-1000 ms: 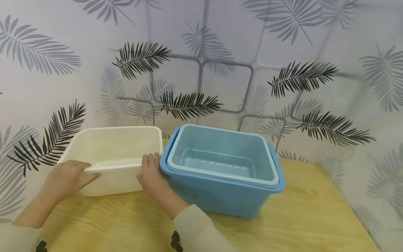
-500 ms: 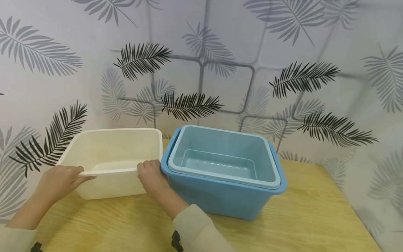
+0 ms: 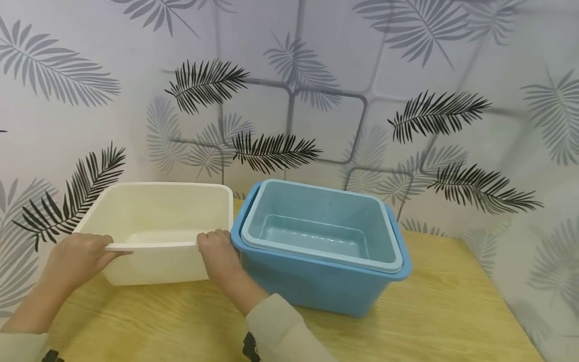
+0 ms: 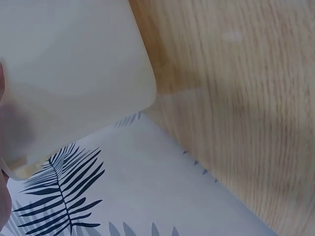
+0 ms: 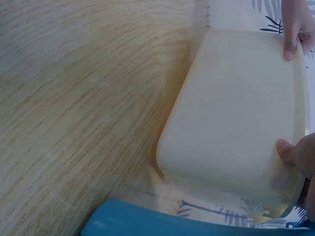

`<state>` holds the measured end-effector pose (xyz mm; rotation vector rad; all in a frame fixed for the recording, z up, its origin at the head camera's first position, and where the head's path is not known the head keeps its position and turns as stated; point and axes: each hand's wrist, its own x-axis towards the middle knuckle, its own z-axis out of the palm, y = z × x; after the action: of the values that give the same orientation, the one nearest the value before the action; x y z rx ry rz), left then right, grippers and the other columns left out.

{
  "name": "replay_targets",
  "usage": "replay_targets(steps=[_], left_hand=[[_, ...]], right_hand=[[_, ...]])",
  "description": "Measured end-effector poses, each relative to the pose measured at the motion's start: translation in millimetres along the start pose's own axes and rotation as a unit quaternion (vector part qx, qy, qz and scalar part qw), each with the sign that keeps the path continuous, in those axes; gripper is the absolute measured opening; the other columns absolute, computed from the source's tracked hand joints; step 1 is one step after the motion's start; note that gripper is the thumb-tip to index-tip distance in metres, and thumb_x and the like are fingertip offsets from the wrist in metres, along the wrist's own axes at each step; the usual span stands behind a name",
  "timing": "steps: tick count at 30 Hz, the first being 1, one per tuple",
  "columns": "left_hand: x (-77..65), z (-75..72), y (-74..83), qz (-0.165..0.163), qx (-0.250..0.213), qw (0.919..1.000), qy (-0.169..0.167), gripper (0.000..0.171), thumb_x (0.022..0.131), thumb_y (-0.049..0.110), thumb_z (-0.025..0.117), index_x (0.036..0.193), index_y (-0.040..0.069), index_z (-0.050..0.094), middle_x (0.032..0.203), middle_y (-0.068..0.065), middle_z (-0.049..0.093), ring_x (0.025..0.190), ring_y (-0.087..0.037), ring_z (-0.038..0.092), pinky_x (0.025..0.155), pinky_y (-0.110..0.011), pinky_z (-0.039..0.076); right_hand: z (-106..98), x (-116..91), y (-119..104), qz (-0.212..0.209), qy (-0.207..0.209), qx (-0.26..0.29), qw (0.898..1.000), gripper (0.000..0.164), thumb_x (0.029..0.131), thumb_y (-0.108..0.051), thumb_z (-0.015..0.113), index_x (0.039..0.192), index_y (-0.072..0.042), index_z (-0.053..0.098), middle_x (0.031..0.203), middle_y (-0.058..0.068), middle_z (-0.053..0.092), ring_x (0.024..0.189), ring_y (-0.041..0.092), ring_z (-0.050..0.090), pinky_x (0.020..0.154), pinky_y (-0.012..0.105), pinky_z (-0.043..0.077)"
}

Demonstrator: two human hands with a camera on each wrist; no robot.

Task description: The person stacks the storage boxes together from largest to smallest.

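Note:
A cream plastic bin (image 3: pixel 156 264) stands at the left of the table, its open top facing up. My left hand (image 3: pixel 74 259) grips the near rim at its left corner, thumb outside and fingers over the edge. Near the rim's right corner, my right hand (image 3: pixel 221 256) pinches the same edge. In the right wrist view the thumb of my right hand (image 5: pixel 300 157) presses the outer wall of the cream bin (image 5: pixel 231 113). The left wrist view shows the bin's outer side (image 4: pixel 74 64) close up, with only slivers of fingers at the edge.
Right beside the cream bin stands a blue bin (image 3: pixel 312 289) with a lighter blue bin (image 3: pixel 316 201) nested inside it. All sit on a wood-grain table (image 3: pixel 434 311). A leaf-patterned wall (image 3: pixel 325 65) rises behind.
My hands have closed over the cream bin's near rim, and the left hand has moved a little left. The bin has shifted slightly left. The blue bins stay in place.

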<state>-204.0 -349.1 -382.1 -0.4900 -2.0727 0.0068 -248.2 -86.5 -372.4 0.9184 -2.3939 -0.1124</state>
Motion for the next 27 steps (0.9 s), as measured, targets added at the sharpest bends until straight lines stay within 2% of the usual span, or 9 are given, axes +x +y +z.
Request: replay_targets(steps=[4,10,13,19,21,27], left_hand=[[3.0,-4.8,-2.4,0.014,0.011,0.9996,0.021,0.063,0.087,0.070,0.024,0.051,0.018,0.029,0.042,0.011,0.024,0.044,-0.004,0.018,0.035,-0.020,0.015],[1.1,-12.9,-6.3,0.004,0.007,0.9999,0.008,0.065,0.085,0.072,0.025,0.050,0.018,0.034,0.043,0.010,0.027,0.043,-0.004,0.021,0.035,-0.021,0.016],[2.7,-17.3,-8.2,-0.003,0.005,0.9999,0.014,0.067,0.084,0.072,0.026,0.049,0.016,0.038,0.042,0.008,0.029,0.043,-0.004,0.020,0.034,-0.020,0.015],[17.0,-24.4,-11.6,0.016,0.012,0.9987,0.047,0.070,0.085,0.071,0.030,0.048,0.014,0.046,0.040,0.006,0.033,0.043,-0.002,0.019,0.033,-0.018,0.013],[21.4,-27.4,-13.5,0.022,0.015,0.9988,0.041,0.072,0.085,0.071,0.029,0.049,0.012,0.048,0.040,0.006,0.035,0.044,-0.001,0.019,0.034,-0.019,0.017],[35.9,-39.0,-13.9,0.005,0.018,0.9996,0.021,0.075,0.083,0.074,0.027,0.048,0.011,0.051,0.039,0.004,0.038,0.045,0.001,0.017,0.034,-0.020,0.018]], right_hand=[[-2,-1,-3,0.005,0.022,0.003,1.000,0.008,0.083,-0.026,0.068,0.081,-0.020,0.063,0.078,-0.011,0.066,0.071,0.006,0.058,0.065,0.016,0.041],[-8,1,-8,0.011,0.061,-0.015,0.998,0.010,0.080,-0.030,0.070,0.080,-0.022,0.064,0.077,-0.013,0.067,0.069,0.004,0.058,0.066,0.015,0.044],[-15,5,-8,0.015,0.075,-0.023,0.997,0.011,0.079,-0.032,0.071,0.079,-0.023,0.065,0.076,-0.013,0.068,0.068,0.004,0.058,0.066,0.015,0.045],[-23,12,-3,0.023,0.116,-0.032,0.993,0.014,0.076,-0.033,0.073,0.075,-0.022,0.065,0.074,-0.013,0.067,0.066,0.004,0.058,0.064,0.013,0.045],[-28,14,-1,0.023,0.123,-0.025,0.992,0.014,0.076,-0.032,0.073,0.075,-0.022,0.064,0.073,-0.013,0.067,0.066,0.004,0.058,0.065,0.014,0.045],[-43,21,7,0.023,0.150,-0.008,0.988,0.013,0.074,-0.031,0.074,0.072,-0.021,0.064,0.071,-0.013,0.066,0.065,0.004,0.057,0.063,0.013,0.043]])
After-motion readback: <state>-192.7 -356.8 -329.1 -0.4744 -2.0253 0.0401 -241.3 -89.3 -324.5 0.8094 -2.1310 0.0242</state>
